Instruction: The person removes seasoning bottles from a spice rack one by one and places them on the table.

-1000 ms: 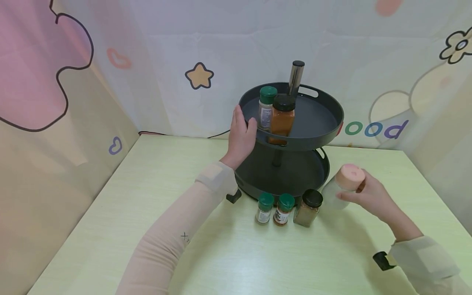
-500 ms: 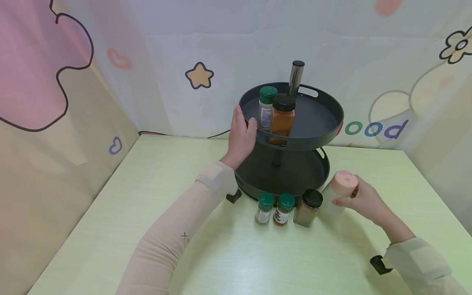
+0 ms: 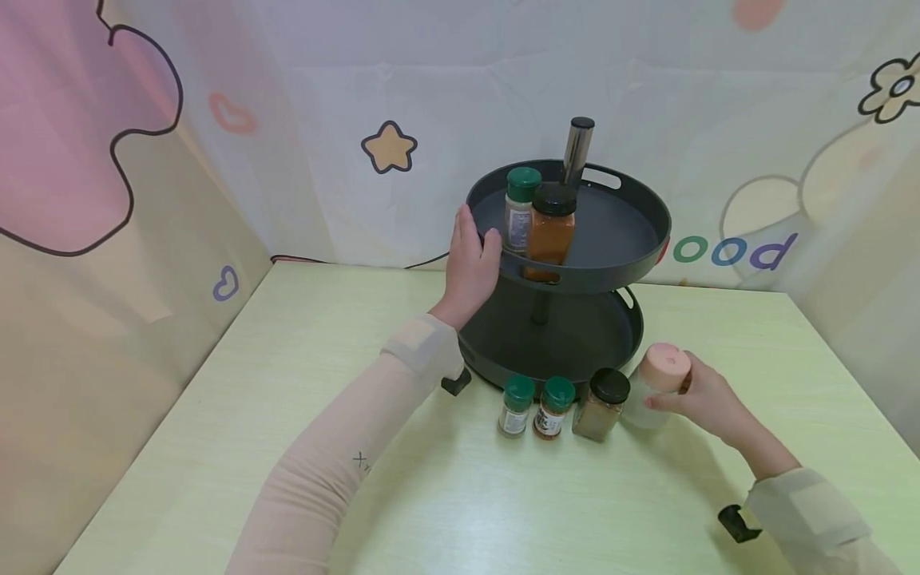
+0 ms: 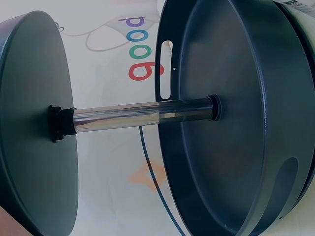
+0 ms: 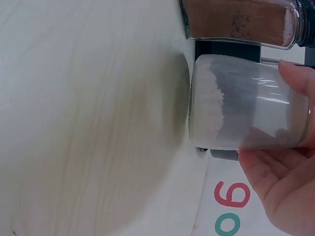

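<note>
My left hand [image 3: 470, 267] rests against the left side of the upper tray [image 3: 618, 271] of a black two-tier rotating rack, fingers straight along its rim. On that tray stand a green-capped spice bottle [image 3: 519, 212] and a black-lidded jar of orange powder [image 3: 552, 235]. With my right hand [image 3: 711, 399] I grip a clear jar with a pink lid [image 3: 664, 367], white powder in its bottom, upright at the table surface. Beside it is a black-lidded jar of brown powder [image 3: 599, 411]. Two green-capped bottles, one pale [image 3: 514, 407] and one reddish [image 3: 551, 411], complete the row.
The lower tray [image 3: 503, 343] sits right behind the row of jars and bottles. A metal post [image 4: 118, 116] joins the two tiers. Printed cloth walls [image 3: 323, 160] enclose the back and sides of the light table [image 3: 323, 335].
My right hand has brought the pink-lidded jar down and slightly left, and the jar has gone from tilted to upright beside the brown-powder jar. My left hand stays against the upper tray.
</note>
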`<action>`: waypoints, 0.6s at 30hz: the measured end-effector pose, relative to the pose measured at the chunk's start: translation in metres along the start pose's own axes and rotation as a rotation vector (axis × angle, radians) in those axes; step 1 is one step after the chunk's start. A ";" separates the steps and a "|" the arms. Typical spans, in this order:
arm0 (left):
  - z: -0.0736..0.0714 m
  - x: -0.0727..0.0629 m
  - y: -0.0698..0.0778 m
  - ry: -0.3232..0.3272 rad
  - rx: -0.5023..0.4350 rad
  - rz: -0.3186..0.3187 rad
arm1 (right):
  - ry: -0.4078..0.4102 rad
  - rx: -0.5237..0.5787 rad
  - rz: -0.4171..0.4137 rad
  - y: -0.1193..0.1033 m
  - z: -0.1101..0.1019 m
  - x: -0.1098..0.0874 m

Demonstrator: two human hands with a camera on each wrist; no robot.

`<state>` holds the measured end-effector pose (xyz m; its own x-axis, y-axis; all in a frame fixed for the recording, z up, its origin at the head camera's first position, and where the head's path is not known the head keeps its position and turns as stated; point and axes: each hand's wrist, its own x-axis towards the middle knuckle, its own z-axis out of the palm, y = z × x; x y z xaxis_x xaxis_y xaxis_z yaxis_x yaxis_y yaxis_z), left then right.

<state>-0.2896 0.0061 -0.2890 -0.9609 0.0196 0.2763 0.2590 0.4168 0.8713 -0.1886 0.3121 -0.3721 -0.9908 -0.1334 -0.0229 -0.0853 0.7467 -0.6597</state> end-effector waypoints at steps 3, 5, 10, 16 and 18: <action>0.000 0.000 0.001 -0.002 0.003 0.000 | -0.007 0.008 0.003 0.002 0.001 0.001; 0.000 0.000 0.001 -0.002 0.001 0.001 | -0.010 0.016 0.007 0.004 0.002 0.001; 0.001 0.000 0.001 -0.003 -0.008 0.002 | -0.010 0.030 0.001 0.008 0.006 0.001; 0.001 0.000 -0.001 -0.004 -0.009 -0.001 | -0.005 0.018 -0.008 0.007 0.009 0.000; 0.001 0.001 0.000 -0.004 -0.006 -0.002 | -0.007 0.016 -0.008 0.006 0.009 0.000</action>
<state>-0.2903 0.0066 -0.2894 -0.9616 0.0222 0.2734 0.2580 0.4114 0.8741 -0.1882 0.3111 -0.3830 -0.9893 -0.1441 -0.0227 -0.0916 0.7348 -0.6721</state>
